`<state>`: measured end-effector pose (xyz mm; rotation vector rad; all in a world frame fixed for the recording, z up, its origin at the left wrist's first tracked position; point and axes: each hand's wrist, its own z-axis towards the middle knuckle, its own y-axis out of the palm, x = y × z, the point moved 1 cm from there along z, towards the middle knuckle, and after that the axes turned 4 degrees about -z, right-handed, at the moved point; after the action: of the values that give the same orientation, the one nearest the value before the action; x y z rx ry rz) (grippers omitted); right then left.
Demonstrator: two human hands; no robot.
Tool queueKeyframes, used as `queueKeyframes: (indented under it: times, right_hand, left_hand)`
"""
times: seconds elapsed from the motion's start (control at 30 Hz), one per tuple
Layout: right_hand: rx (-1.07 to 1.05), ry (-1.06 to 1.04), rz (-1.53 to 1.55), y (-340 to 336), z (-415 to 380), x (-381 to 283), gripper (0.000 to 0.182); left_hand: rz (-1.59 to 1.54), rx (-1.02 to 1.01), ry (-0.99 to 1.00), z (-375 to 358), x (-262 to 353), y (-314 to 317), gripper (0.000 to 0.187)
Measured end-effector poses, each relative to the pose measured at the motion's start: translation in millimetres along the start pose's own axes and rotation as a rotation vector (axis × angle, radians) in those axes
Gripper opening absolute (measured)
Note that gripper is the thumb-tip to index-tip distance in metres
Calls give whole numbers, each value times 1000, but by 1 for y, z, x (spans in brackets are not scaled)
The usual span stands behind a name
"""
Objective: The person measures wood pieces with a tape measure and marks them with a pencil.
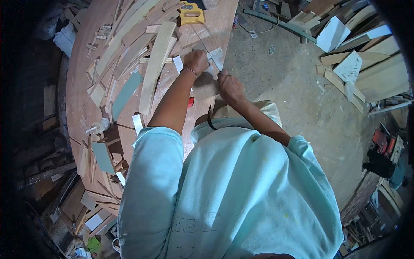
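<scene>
My left hand [196, 61], a bracelet at its wrist, is closed in a fist over the table's right edge; what its fingers grip is hidden. My right hand [230, 88] is closed at the table edge, nearer my body, around the end of a thin dark rod [219, 69]. This slim line runs up and left toward a handsaw with a yellow handle [192, 14]. A pale, shiny flat piece [215, 56] shows between my hands. Left of my left hand lies a small white piece [177, 64]. Beside my forearm is a red object [191, 102].
Curved and straight wood strips [157, 64] cover much of the wooden table [82, 60]. Grey-green panels [127, 95] and a small whitish container [102, 125] lie at the left. Boards [381, 73] lean at the right beyond the concrete floor [297, 86].
</scene>
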<state>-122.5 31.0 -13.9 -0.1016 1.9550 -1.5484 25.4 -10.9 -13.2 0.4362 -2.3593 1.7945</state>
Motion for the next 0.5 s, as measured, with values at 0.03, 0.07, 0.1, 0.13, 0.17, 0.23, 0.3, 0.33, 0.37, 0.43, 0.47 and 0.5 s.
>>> queueKeyframes:
  times: [0.03,0.07,0.1,0.13,0.17,0.23,0.3,0.33,0.37,0.43,0.47,0.5]
  right_hand:
    - [7,4,1,2,6,0,22]
    - [21,-1,14,6,15,0,21]
    - [37,-9,28,3,23,-4,21]
    - [44,-6,33,2,29,-9,21]
    - [87,-14,77,1,33,-13,23]
    - [125,-24,119,3,39,-11,25]
    - [46,64,242,14,41,-6,27]
    - [44,62,242,16,35,-4,27]
    - [75,47,136,18,25,-1,24]
    - [107,32,24,18,12,4,22]
    - [111,16,17,20,8,7,20]
    - [114,4,14,18,5,7,18]
  left_hand:
    - [2,8,23,-1,2,-2,22]
    - [8,11,31,-2,4,-4,22]
    - [26,28,19,-1,4,-4,21]
    - [44,40,5,-1,3,-3,19]
    - [49,38,9,2,-1,2,19]
    - [41,83,5,6,-5,7,19]
    - [33,27,-25,5,-3,6,20]
    - [26,-23,-53,4,0,0,20]
    - [25,-21,-54,2,2,-3,20]
    - [16,-18,-56,0,5,-5,20]
    - [14,-15,-54,1,6,-5,20]
    - [6,-23,-62,0,5,-5,19]
